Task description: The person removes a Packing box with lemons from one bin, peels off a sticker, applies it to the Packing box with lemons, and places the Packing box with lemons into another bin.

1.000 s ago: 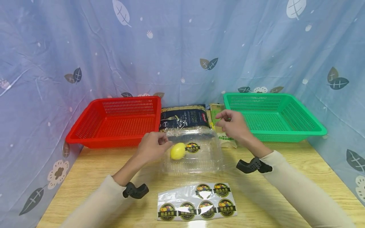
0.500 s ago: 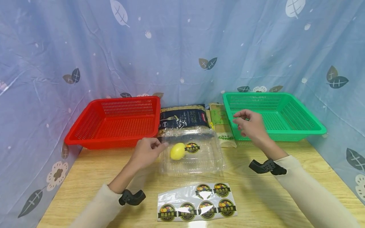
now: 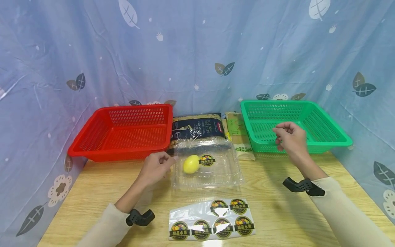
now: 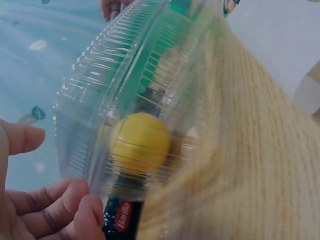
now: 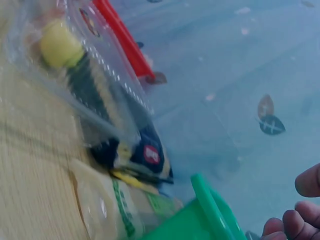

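A clear plastic clamshell box (image 3: 216, 175) stands mid-table with its lid down. Inside it, on the left, lies a lemon (image 3: 191, 164), also visible through the box wall in the left wrist view. A round black fruit sticker (image 3: 207, 160) sits on the lid. My left hand (image 3: 155, 168) hovers just left of the box, thumb and fingers loosely bent and apart, holding nothing; whether a fingertip touches the box I cannot tell. My right hand (image 3: 291, 139) hangs over the front rim of the green basket (image 3: 327, 146), fingers relaxed, with nothing in them.
A sheet of several stickers (image 3: 191, 214) lies near the front. The red basket (image 3: 123, 151) stands back left. Behind the box are a pasta bag (image 3: 200, 127) and a green-and-tan packet (image 3: 239, 132). A blue curtain (image 3: 185, 51) closes off the back.
My right hand has moved right, from above the packet to the green basket. My left hand has drawn slightly left and down, away from the box. Lemon and box stay put.
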### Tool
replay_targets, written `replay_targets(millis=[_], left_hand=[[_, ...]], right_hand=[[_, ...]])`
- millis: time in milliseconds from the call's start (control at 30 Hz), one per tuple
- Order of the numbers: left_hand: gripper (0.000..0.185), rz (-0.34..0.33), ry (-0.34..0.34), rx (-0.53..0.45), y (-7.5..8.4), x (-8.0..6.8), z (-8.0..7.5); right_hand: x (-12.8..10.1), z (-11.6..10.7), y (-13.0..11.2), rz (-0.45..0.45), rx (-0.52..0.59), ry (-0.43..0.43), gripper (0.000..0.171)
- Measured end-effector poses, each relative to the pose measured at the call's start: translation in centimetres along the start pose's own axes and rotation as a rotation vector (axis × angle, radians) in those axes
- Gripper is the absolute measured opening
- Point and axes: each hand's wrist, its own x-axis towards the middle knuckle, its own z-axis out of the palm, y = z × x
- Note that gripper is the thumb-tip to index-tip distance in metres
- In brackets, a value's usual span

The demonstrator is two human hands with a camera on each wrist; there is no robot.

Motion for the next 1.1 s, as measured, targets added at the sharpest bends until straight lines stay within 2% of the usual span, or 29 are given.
replay_targets(millis=[133,267,367,500,633,867,1100], left_hand=[[0.04,-0.043,-0.02,-0.08,-0.5,0.0,0.2],[0.043,-0.087,-0.034,-0.164,-0.9,0.0,0.4],[0.044,-0.115,-0.047,-0.213,-1.0,0.1,0.5],[0.047,-0.144,-0.068,-0.27,-1.0,0.1,0.7],[0.055,-0.164,-0.083,-0.32,-0.8,0.0,0.9],[0.061,-0.192,-0.123,-0.396,-0.7,-0.1,1.3],[0.068,-0.217,-0.138,-0.426,-0.8,0.6,1.8]], right_hand=[[-0.2,-1.6,0.5,0.021,0.108,0.079,0.019],[-0.3,-3.2,1.0,0.041,0.26,0.186,0.024],[-0.3,-4.2,1.4,0.058,0.345,0.304,0.025],[-0.4,-5.0,2.1,0.095,0.43,0.512,0.027],[-0.4,-5.4,2.7,0.141,0.489,0.66,0.03],[-0.2,-5.9,3.7,0.202,0.548,0.761,0.035],[0.3,-6.8,4.9,0.337,0.578,0.756,0.041]])
